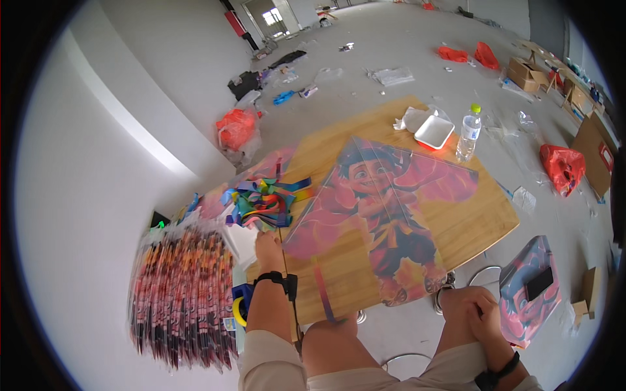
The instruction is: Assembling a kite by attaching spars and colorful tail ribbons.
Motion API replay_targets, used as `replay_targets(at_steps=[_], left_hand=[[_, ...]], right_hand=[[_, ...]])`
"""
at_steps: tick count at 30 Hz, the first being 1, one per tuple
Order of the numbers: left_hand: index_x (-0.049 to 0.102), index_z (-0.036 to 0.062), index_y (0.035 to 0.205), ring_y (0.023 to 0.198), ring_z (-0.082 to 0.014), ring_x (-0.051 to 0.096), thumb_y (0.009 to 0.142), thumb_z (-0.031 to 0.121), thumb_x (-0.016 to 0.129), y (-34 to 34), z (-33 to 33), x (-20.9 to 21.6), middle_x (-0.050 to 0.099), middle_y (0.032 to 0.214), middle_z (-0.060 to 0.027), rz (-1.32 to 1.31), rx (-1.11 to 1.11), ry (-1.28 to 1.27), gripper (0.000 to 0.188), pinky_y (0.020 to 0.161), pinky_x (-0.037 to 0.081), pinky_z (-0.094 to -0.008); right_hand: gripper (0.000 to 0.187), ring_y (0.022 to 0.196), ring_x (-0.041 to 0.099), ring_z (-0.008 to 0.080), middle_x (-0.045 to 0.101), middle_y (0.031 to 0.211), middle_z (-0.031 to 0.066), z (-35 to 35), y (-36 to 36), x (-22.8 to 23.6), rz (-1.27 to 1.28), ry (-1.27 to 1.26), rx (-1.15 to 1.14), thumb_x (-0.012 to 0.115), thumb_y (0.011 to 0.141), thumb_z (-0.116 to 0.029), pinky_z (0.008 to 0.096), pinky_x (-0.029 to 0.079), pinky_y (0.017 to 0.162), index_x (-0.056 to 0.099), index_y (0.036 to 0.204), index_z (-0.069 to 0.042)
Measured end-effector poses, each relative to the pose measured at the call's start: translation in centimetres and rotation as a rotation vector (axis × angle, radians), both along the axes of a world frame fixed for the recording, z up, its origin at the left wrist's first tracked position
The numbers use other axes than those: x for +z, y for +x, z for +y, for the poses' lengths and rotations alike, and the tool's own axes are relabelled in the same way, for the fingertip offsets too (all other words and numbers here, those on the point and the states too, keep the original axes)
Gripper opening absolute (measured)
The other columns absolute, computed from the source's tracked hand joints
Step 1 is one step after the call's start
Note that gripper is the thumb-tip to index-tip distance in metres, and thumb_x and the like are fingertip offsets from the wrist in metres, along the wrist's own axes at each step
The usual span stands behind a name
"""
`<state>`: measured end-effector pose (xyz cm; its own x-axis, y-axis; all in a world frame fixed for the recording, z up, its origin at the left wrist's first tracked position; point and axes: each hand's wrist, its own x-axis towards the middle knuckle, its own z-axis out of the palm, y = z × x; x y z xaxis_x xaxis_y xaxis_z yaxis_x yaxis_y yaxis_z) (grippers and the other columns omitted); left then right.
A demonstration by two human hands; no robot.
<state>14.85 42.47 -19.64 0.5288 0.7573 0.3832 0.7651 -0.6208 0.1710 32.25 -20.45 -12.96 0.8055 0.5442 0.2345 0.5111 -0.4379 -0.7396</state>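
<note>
A kite [385, 208] printed with a cartoon figure and pink wings lies spread on the wooden table [469, 241]. A narrow dark red ribbon [323, 290] hangs from its lower left toward the table's front edge. My left hand [268, 251] is at the table's left side, fingers curled, beside a white sheet [242, 242]. What it holds, if anything, is hidden. Just beyond it lies a tangled heap of colourful ribbons [264, 203]. My right hand [484, 316] rests on my right knee, holding nothing, its fingers loosely apart.
A bottle [468, 133] and a white tray [434, 132] stand at the table's far right. Plastic-wrapped printed kites [182, 293] are stacked at left, near a yellow tape roll [240, 311]. A dark phone [539, 284] lies on a printed seat [529, 313] at right.
</note>
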Motion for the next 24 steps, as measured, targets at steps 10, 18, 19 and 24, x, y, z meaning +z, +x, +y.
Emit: replay_targets(at_steps=[10,18,19,24], left_hand=[[0.078,0.0153,0.099,0.107,-0.0306,0.066,0.087,0.029,0.072,2.1,1.1,0.0,0.071,0.108,-0.0058,0.115,0.338,0.061,0.019,0.09,0.045,-0.0511],[0.076,0.017,0.095,0.096,-0.0286,0.07,0.09,0.027,0.073,1.2,2.7,-0.4,0.073,0.097,-0.0035,-0.144,0.37,0.013,0.012,0.084,0.041,-0.05],[0.075,0.0164,0.094,0.095,-0.0288,0.069,0.089,0.026,0.074,1.2,2.6,-0.2,0.073,0.096,-0.0036,-0.183,0.368,-0.007,0.011,0.084,0.043,-0.0495],[0.071,0.0145,0.091,0.09,-0.0293,0.067,0.085,0.022,0.08,-0.2,4.1,-0.7,0.069,0.093,-0.0034,-0.357,0.351,-0.05,0.013,0.081,0.046,-0.0489]], right_hand=[[0.017,0.071,0.065,0.0234,0.069,0.086,0.0099,1.8,0.6,0.6,0.07,0.008,-0.013,0.062,0.082,0.007,0.0328,0.05,0.064,0.071,0.091,-0.004],[0.017,0.069,0.065,0.0218,0.069,0.088,0.0093,1.9,0.3,0.4,0.134,-0.008,-0.04,0.062,0.083,0.008,0.0318,0.049,0.061,0.072,0.09,-0.004],[0.018,0.071,0.065,0.0223,0.068,0.086,0.01,1.8,0.3,0.4,0.164,-0.01,-0.045,0.061,0.084,0.008,0.0327,0.049,0.063,0.072,0.091,-0.003],[0.019,0.069,0.065,0.022,0.067,0.084,0.0111,1.1,0.3,-0.5,0.105,0.001,-0.02,0.058,0.086,0.011,0.0326,0.049,0.063,0.071,0.092,-0.001]])
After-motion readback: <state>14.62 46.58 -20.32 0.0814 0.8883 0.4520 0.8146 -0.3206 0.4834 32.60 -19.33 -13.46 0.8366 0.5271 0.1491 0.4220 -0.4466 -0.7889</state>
